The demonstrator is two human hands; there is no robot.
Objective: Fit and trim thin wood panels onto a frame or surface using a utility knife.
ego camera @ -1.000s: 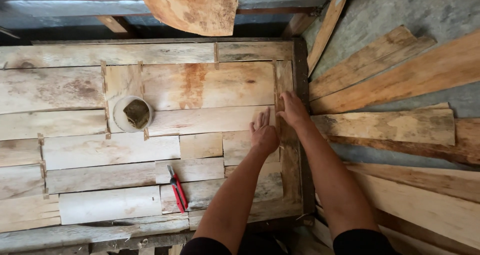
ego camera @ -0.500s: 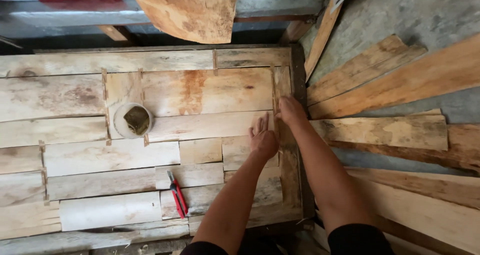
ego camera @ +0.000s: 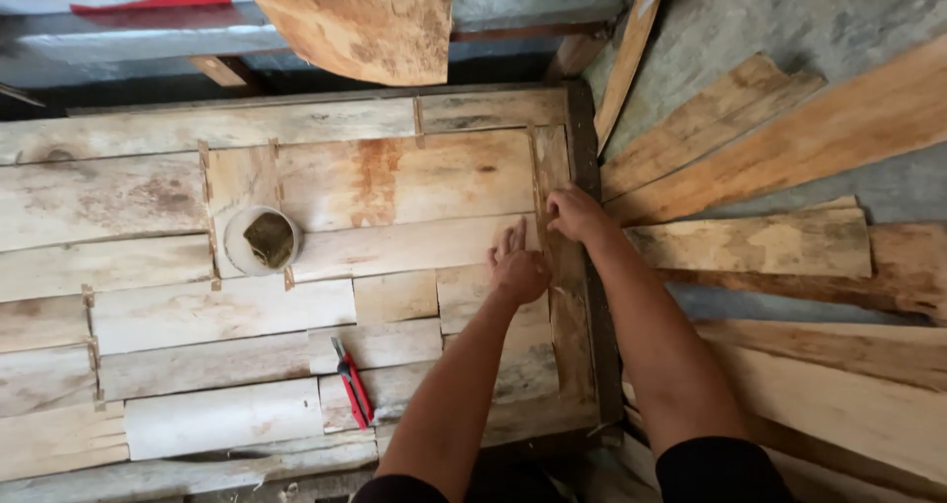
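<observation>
Toward the right edge of the tabletop, both hands rest on a patchwork of thin pale wood sheets laid edge to edge. The left hand lies flat, fingers spread, its grip open and holding nothing, pressing on a sheet near the middle right. The right hand sits just right of it, fingers curled down onto a narrow upright strip that runs from far to near along the dark frame edge; whether it pinches the strip or only presses it cannot be told. Judging by the layout, most of the surface is already covered with joined pieces, several seams bridged by small tape strips, while this right-hand strip seems to be the piece in hand. It looks thin, brownish and rough-grained, darker than its neighbours. A round tub stands left of centre, a red-handled cutter lies nearer, and loose planks lie on the floor to the right.
</observation>
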